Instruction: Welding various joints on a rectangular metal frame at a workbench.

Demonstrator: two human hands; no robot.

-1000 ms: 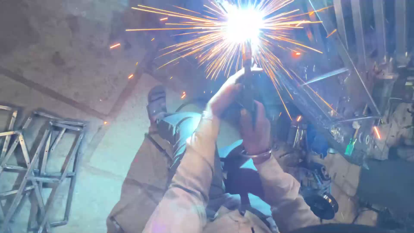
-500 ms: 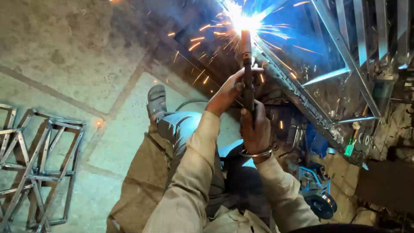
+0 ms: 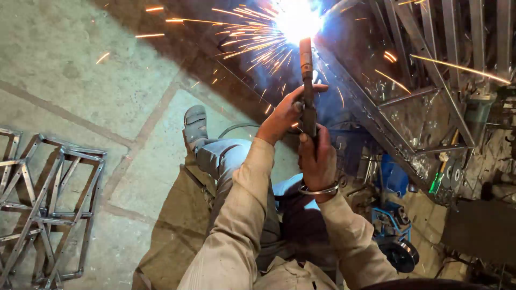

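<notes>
A person's right hand (image 3: 318,156) is wrapped tight around the handle of a welding electrode holder (image 3: 308,110), fingers curled shut about the grip, a metal bangle (image 3: 318,189) on the wrist. The left hand (image 3: 285,113) steadies the same tool from the left, its fingers closed around the holder just above the right hand, thumb stretched across toward the rod. The electrode rod (image 3: 306,56) rises from the holder toward the far side, its tip meeting a slanting steel frame (image 3: 376,121) at a white-blue arc (image 3: 295,16) near the top of the view. Sparks (image 3: 242,40) stream mostly leftward over the concrete floor (image 3: 80,70). Compared with half a second ago, the arc burns brighter and broader and the spark trails run longer, though less wildly than a full second ago, when the burst fanned out in every direction; both hands have kept their grip and stayed near the same spot on the frame. A sandalled foot (image 3: 194,124) rests on the floor beyond the person's knee. Welded metal frames (image 3: 48,198) lie flat at the near left, and a blue machine (image 3: 395,231) sits low at the right, under the frame.
</notes>
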